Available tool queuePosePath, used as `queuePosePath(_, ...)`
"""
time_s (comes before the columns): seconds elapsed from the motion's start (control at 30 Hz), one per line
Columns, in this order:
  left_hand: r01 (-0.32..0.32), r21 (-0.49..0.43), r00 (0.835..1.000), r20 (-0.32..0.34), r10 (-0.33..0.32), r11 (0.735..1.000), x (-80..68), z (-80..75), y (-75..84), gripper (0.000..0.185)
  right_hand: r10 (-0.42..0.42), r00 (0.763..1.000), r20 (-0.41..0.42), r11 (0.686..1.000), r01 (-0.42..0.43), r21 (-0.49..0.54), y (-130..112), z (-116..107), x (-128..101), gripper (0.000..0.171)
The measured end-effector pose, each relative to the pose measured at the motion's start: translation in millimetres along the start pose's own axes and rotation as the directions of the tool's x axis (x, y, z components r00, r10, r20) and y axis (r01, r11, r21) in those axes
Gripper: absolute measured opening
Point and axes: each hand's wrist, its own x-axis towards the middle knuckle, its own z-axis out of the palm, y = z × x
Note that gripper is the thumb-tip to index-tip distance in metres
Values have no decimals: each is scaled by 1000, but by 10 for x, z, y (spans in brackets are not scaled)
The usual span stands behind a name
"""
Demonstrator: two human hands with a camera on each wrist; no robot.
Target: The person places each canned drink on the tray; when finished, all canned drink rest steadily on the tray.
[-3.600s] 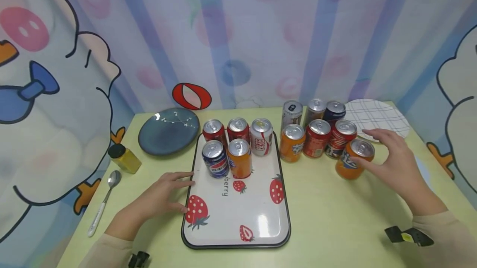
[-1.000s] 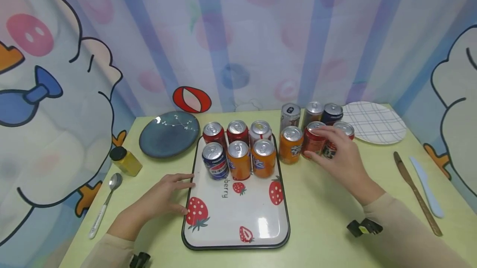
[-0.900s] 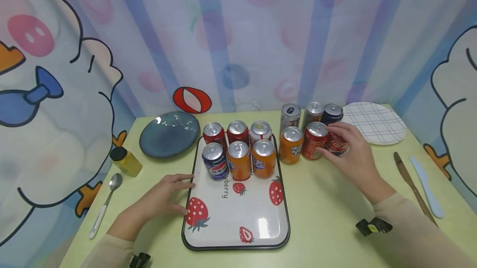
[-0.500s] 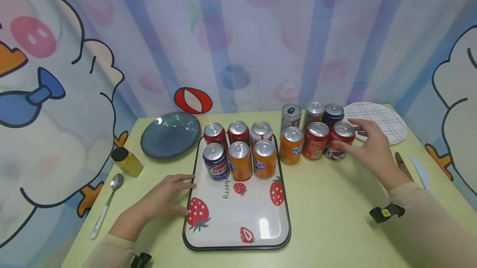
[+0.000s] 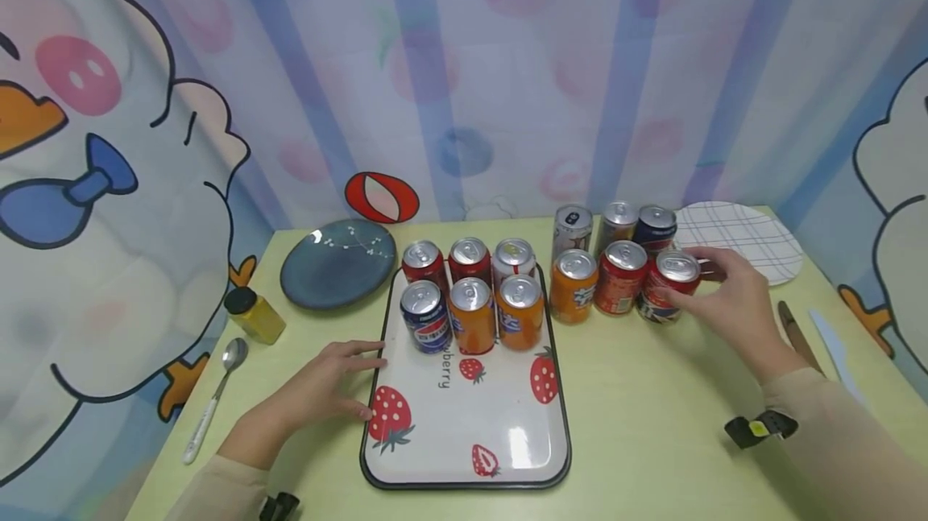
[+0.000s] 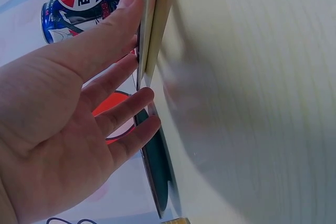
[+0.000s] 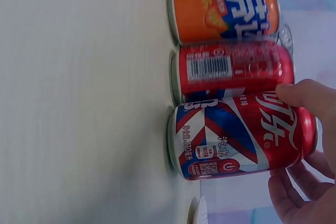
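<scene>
Right now the right hand (image 5: 732,308) is sitting at the middle right of the head view, and its thumb and fingers are curling around the top part of a red and blue can (image 5: 670,286), grasping it. That can is standing up on the yellow-green table (image 5: 652,432), at the right end of a front row of three cans, touching or almost touching a red can (image 5: 620,277), with an orange can (image 5: 573,285) one more step to the left. Behind them three more cans (image 5: 618,223) are standing in a row. The left hand (image 5: 319,388) is lying loose and flat at the lower left, its straight fingers touching the left rim of the strawberry tray (image 5: 464,424). On the far end of the tray six cans are standing in two rows, with a blue can (image 5: 426,328) closest to that hand. A dark blue plate (image 5: 337,263) is sitting up and left of the tray. A checked plate (image 5: 747,239) is sitting just past the right hand. A spoon (image 5: 213,400) and a small yellow jar (image 5: 254,316) are lying at the left.
</scene>
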Motion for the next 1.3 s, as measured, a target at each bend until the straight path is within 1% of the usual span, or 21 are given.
queuePosePath(0.07, 5, -4, 1000, 3, -5, 1000, -2, 7, -2, 71, -27, 1000, -13, 1000, 26, -8, -55, -19, -83, 68)
queuePosePath(0.13, 5, 1, 1000, 3, -5, 1000, -3, 8, -5, 72, -73, 997, -29, 997, 73, -5, -132, -36, -173, 67)
queuePosePath(0.2, 4, 7, 1000, -2, -4, 1000, -7, 6, -6, 72, -130, 991, -42, 991, 131, 10, -238, -42, -255, 66)
queuePosePath(0.3, 1, 9, 1000, -8, -1, 1000, -16, 3, -10, 73, -217, 975, -46, 974, 219, 51, -417, -10, -356, 65)
queuePosePath(0.43, -7, 2, 1000, -7, 7, 1000, -22, 0, -14, 73, -297, 955, -24, 948, 297, 112, -669, 108, -464, 67)
queuePosePath(0.53, -11, -4, 1000, -3, 11, 1000, -15, 5, -16, 73, -333, 943, 14, 930, 326, 168, -867, 232, -544, 69)
queuePosePath(0.67, -11, -5, 1000, 1, 11, 1000, 0, 11, -6, 72, -372, 927, 58, 905, 348, 244, -1152, 405, -634, 68)
queuePosePath(0.77, -27, 15, 1000, -4, 27, 1000, -2, 2, 0, 73, -407, 909, 91, 881, 364, 303, -1352, 559, -670, 67)
queuePosePath(0.87, -32, 35, 999, -11, 33, 999, -13, -14, -3, 73, -437, 889, 140, 864, 371, 340, -1542, 739, -672, 66)
queuePosePath(1.07, -41, 30, 999, -18, 42, 999, -24, -32, -20, 72, -456, 861, 228, 858, 356, 371, -1849, 1139, -643, 64)
queuePosePath(1.2, -51, 18, 999, -15, 51, 999, -20, -20, -30, 72, -462, 844, 273, 851, 336, 403, -1966, 1367, -664, 64)
queuePosePath(1.3, -58, 13, 998, -9, 58, 998, -20, -13, -23, 72, -457, 840, 294, 859, 330, 392, -2023, 1491, -690, 65)
